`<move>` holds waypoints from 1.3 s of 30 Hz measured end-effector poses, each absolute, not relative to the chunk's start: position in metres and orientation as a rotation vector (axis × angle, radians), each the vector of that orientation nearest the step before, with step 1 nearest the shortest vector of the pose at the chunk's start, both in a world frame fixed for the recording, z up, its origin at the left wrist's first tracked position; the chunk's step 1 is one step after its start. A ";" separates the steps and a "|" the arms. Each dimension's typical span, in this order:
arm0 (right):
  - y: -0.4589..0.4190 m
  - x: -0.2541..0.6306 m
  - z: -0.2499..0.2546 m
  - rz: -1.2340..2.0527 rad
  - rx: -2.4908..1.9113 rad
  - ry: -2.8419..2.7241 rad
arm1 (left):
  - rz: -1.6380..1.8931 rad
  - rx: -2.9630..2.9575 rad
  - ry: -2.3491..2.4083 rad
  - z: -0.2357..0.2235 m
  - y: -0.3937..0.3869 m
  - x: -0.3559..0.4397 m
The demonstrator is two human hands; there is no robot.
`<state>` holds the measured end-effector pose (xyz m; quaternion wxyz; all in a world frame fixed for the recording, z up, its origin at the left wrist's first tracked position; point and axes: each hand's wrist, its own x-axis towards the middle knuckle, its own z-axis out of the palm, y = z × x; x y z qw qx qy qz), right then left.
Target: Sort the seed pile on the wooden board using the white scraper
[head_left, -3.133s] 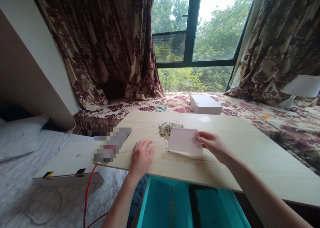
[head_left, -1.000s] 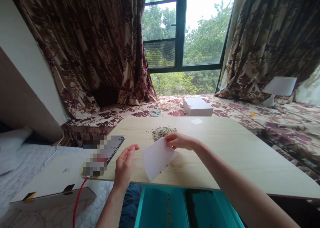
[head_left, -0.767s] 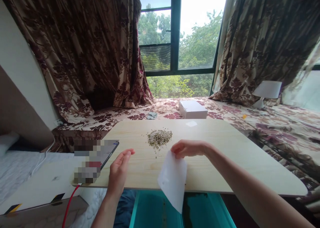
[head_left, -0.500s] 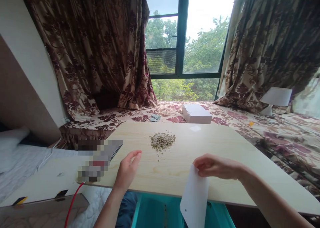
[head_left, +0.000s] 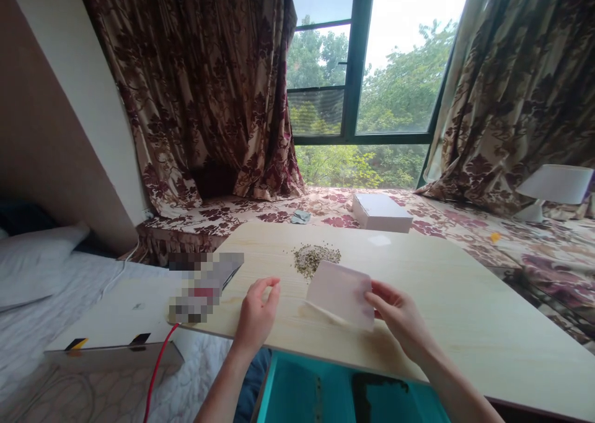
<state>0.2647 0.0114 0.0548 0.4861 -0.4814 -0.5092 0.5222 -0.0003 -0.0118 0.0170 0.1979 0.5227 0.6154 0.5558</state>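
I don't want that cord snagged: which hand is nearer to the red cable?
Left. The left hand is over the table, to the right of the red cable and apart from it; the right hand is farther right, holding the white sheet.

We look out from one camera worn on the person's head, facing forward and tipped down across the pale tabletop (head_left: pixel 469 314), so both forearms (head_left: pixel 220 379) run in from the lower edge and the left hand (head_left: pixel 259 311) and right hand (head_left: pixel 400 314) sit near us, below the middle. Under the table's near edge we see down into the teal container (head_left: pixel 289 389), while ahead, well beyond the table, the window (head_left: pixel 354 70) fills the upper middle. Our view spreads wide, from the bed (head_left: pixel 28 330) at the left to the lamp (head_left: pixel 555 183) at the right.
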 end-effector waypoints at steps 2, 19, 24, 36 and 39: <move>0.013 0.265 0.053 1.229 -1.182 -1.231 | 1.558 1.477 1.716 0.017 -0.011 -0.001; 0.033 0.255 0.057 1.072 -1.146 -1.232 | 1.551 1.518 1.726 0.016 -0.011 0.001; 0.036 0.250 0.057 1.074 -1.132 -1.257 | 1.548 1.522 1.727 0.016 -0.011 0.000; 0.023 0.265 0.059 1.071 -1.148 -1.249 | 1.542 1.537 1.726 0.016 -0.010 -0.001; 0.021 0.268 0.058 1.066 -1.154 -1.267 | 1.538 1.538 1.725 0.016 -0.010 -0.001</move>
